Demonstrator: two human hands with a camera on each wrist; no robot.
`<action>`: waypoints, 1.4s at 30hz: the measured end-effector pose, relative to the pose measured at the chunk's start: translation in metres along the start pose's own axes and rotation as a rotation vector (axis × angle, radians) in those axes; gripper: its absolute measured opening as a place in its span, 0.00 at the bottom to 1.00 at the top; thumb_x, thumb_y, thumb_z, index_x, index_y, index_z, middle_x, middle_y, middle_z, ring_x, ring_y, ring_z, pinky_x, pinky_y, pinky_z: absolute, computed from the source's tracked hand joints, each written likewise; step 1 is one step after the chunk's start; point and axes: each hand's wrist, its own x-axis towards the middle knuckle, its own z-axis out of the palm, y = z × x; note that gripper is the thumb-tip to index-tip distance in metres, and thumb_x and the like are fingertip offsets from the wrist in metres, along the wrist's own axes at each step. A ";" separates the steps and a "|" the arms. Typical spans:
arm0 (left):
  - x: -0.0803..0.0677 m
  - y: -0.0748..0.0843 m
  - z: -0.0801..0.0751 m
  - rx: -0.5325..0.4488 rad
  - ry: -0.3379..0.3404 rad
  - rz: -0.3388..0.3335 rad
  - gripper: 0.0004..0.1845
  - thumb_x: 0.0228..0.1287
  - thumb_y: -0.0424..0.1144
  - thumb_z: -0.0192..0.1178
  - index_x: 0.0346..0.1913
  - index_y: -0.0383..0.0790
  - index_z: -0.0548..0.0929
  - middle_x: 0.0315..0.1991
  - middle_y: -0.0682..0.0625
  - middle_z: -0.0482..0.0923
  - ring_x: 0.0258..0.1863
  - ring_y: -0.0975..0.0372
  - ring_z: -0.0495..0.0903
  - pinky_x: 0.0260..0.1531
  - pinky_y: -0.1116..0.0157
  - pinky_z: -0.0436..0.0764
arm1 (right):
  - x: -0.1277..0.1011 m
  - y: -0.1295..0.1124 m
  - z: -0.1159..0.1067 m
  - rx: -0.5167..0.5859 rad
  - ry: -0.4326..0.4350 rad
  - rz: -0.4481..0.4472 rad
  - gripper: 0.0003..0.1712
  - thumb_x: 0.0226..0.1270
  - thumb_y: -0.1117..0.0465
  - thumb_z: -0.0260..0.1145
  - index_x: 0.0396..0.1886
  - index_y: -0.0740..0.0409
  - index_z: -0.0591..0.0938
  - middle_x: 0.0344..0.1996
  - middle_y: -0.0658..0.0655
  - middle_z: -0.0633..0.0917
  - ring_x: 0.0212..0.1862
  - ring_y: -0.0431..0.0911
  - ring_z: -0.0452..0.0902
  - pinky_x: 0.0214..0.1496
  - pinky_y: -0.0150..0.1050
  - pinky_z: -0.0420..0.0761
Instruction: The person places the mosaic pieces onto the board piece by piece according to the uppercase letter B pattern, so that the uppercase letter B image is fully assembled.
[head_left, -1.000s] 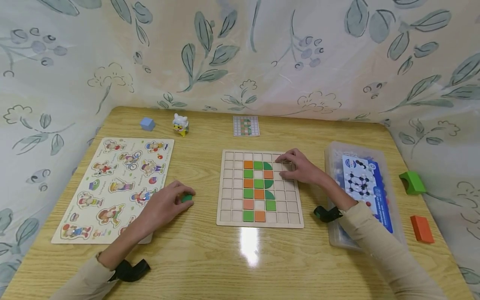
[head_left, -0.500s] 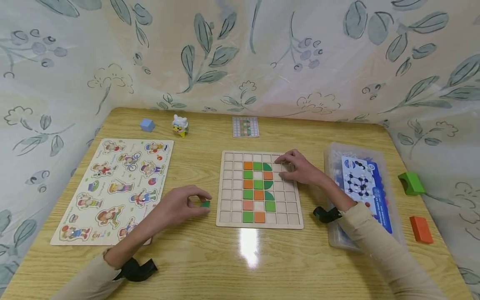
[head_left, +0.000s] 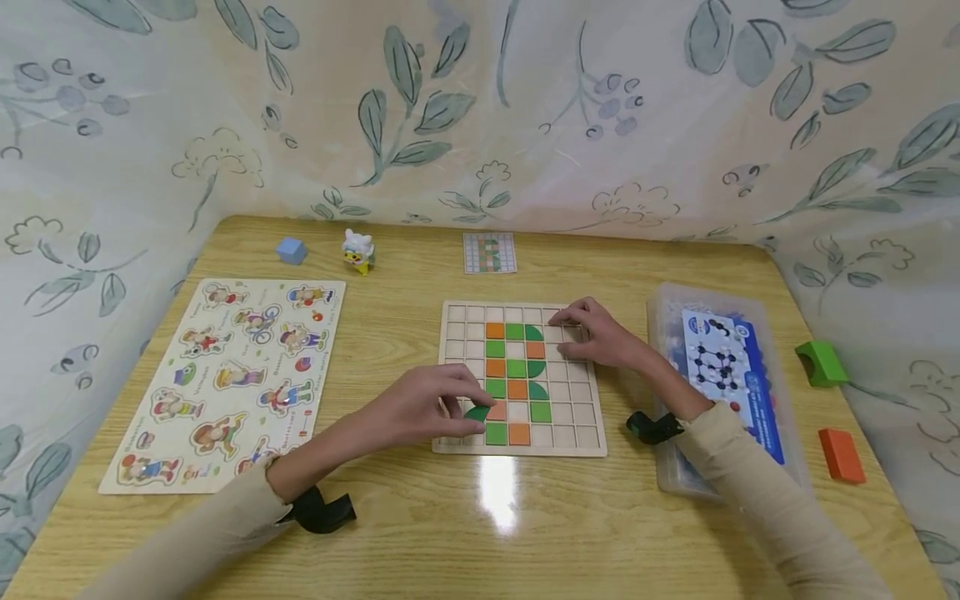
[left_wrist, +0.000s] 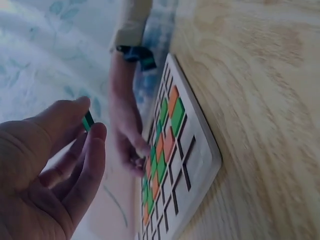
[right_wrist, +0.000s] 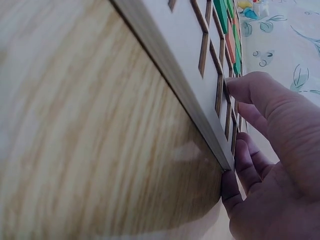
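Over the lower left of the wooden grid board, my left hand pinches a dark green tile with a curved edge between thumb and fingertips. The left wrist view shows this green tile edge-on, raised above the board. Orange, green and salmon square tiles sit in the board's middle columns, beside several dark green quarter-round tiles. My right hand rests on the board's upper right, fingers loosely bent. In the right wrist view its thumb touches the grid, and other fingers lie along the board's edge.
A small pattern card lies behind the board. Left are a picture puzzle board, a blue cube and a toy figure. Right are a clear plastic box, a green arch block and a red block.
My left hand has carried the green tile rightward, from beside the picture puzzle board to over the grid board's left part. The right hand has stayed in place.
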 end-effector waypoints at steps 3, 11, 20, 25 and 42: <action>0.009 0.002 0.003 0.054 -0.030 0.078 0.14 0.59 0.42 0.68 0.48 0.44 0.87 0.42 0.55 0.81 0.30 0.75 0.80 0.34 0.76 0.81 | 0.000 -0.001 0.000 -0.008 0.005 0.013 0.22 0.65 0.60 0.67 0.58 0.57 0.78 0.53 0.64 0.69 0.53 0.54 0.62 0.56 0.51 0.65; 0.032 0.000 0.015 0.140 -0.160 0.186 0.12 0.60 0.42 0.67 0.45 0.44 0.86 0.42 0.56 0.79 0.31 0.73 0.77 0.36 0.79 0.77 | 0.001 0.000 0.001 -0.020 0.007 -0.003 0.22 0.64 0.60 0.68 0.57 0.58 0.78 0.52 0.64 0.69 0.53 0.54 0.62 0.55 0.50 0.65; 0.061 0.003 0.035 0.226 -0.256 0.291 0.11 0.64 0.42 0.65 0.48 0.45 0.85 0.41 0.55 0.78 0.30 0.71 0.73 0.34 0.82 0.71 | -0.001 0.001 -0.001 -0.018 0.024 -0.035 0.22 0.63 0.62 0.68 0.57 0.60 0.78 0.50 0.64 0.69 0.51 0.53 0.62 0.55 0.50 0.65; 0.071 0.008 0.042 0.320 -0.284 0.336 0.11 0.66 0.41 0.62 0.49 0.47 0.84 0.43 0.54 0.78 0.37 0.67 0.76 0.39 0.79 0.72 | 0.001 0.000 -0.001 -0.013 0.026 -0.030 0.22 0.63 0.62 0.68 0.56 0.59 0.79 0.49 0.64 0.69 0.50 0.53 0.62 0.53 0.48 0.65; 0.075 0.010 0.060 0.489 -0.230 0.316 0.11 0.64 0.35 0.59 0.48 0.47 0.85 0.43 0.53 0.80 0.40 0.64 0.77 0.45 0.71 0.75 | 0.000 0.000 0.000 -0.004 0.019 -0.044 0.22 0.64 0.62 0.67 0.57 0.60 0.78 0.49 0.64 0.69 0.50 0.53 0.63 0.53 0.49 0.67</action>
